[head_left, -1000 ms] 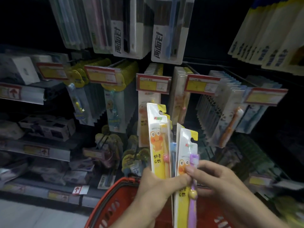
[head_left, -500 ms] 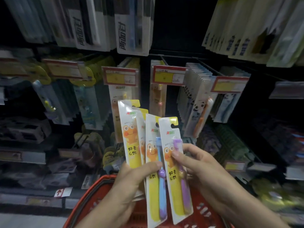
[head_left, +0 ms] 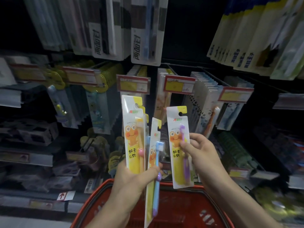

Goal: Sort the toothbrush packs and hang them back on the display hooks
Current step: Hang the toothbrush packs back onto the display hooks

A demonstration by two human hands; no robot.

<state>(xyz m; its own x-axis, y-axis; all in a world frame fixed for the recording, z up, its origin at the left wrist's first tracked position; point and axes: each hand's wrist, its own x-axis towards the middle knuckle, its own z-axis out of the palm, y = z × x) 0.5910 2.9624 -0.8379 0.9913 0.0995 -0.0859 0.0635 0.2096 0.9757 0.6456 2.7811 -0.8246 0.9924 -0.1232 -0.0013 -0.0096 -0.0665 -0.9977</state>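
Observation:
My left hand grips a small fan of children's toothbrush packs: a front pack with an orange brush and beside it a pack with a blue brush, thumb pressed across both. My right hand pinches a single pack with a purple brush, held apart to the right of the fan. All are white and yellow cards with a cartoon frog and a hang notch at the top. Matching packs hang behind on a display hook.
A red shopping basket sits below my hands. Rows of hanging toothbrush packs with red and yellow price tags fill the rack; panda packs hang to the right, larger packs above. Shelves with boxes lie to the left.
My right hand has drawn the purple-brush pack away from the fan to the right and raised it. My left hand keeps the other packs, lifted slightly.

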